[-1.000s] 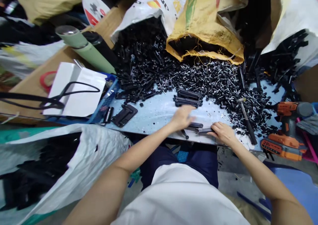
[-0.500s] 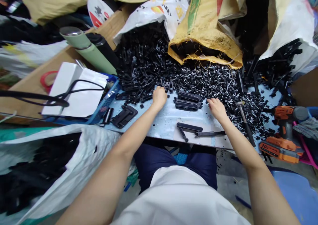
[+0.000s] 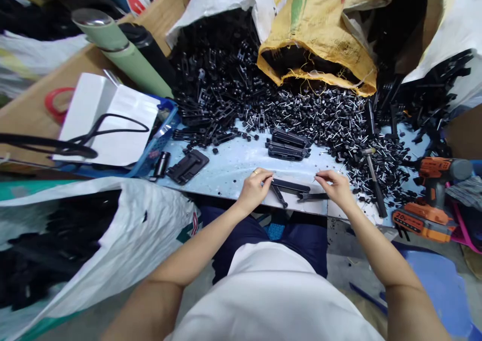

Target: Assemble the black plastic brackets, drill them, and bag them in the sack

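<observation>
My left hand (image 3: 253, 190) is closed in a pinch at the left end of a black hinged arm piece (image 3: 290, 186), which lies near the table's front edge. What sits between those fingertips is too small to make out. My right hand (image 3: 336, 186) pinches a small black-headed pin, its thin shank just showing at the fingertips. Below and left of that hand lies a black forked bar (image 3: 312, 197), its right end partly hidden by the fingers. Behind both hands rests a stack of black arm pieces (image 3: 288, 145).
A heap of black-headed pins (image 3: 320, 117) spreads across the back, beside piled black forked parts (image 3: 211, 100). At right lie a hammer (image 3: 375, 183) and an orange cordless drill (image 3: 429, 198). A blue basket (image 3: 160, 142) stands left, near a black bracket (image 3: 187, 166).
Both hands have come back from the parts heaps toward the table's front edge, over the hinged arm piece. A pin now shows in my right fingertips. The view has shifted slightly.
</observation>
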Demonstrator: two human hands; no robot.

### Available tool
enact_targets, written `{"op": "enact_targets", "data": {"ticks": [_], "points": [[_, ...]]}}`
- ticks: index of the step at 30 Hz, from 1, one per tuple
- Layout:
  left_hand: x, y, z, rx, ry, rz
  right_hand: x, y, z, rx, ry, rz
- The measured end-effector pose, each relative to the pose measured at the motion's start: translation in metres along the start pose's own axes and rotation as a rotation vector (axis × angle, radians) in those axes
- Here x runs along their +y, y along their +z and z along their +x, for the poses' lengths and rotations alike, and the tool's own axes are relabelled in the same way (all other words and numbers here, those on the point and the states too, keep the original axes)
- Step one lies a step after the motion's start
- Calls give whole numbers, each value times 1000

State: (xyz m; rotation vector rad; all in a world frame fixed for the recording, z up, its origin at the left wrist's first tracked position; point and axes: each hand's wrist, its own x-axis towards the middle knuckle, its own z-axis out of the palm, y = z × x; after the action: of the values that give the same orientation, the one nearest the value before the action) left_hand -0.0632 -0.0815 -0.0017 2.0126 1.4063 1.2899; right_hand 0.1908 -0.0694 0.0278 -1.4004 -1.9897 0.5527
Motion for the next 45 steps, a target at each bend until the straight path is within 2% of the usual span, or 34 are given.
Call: {"op": "enact_targets", "data": {"ticks": [3,7,12,22,28,32,34,36,39,41,43,45], "points": [[-1,4,-2,-58,123,76,-6,5,-13,18,30,67],[-10,9,-10,-49,232,199,-8,11,-17,64,40,90],[-25,4,-14,-114,357,255,-9,15,-20,75,-60,43],[-29,4,-13,-279,403,354,-5,19,-27,52,-135,-143],[-31,5,-13,-249,421,316,-4,22,-33,29,-249,-223],[-22,11,-16,-215,419,348,7,21,-34,26,-354,-194],[-11,18,-13,-292,508,340,13,21,-37,-19,-384,-214],[3,27,-7,-421,556,334,18,22,-42,-74,-376,-261],[20,42,2,-587,425,400,24,23,-49,-102,-373,-311],[24,49,6,-658,354,420,29,21,-47,-136,-416,-312],[25,52,6,-690,348,402,35,18,-40,-221,-479,-295],[26,53,4,-674,321,399,41,13,-30,-313,-535,-271]]}}
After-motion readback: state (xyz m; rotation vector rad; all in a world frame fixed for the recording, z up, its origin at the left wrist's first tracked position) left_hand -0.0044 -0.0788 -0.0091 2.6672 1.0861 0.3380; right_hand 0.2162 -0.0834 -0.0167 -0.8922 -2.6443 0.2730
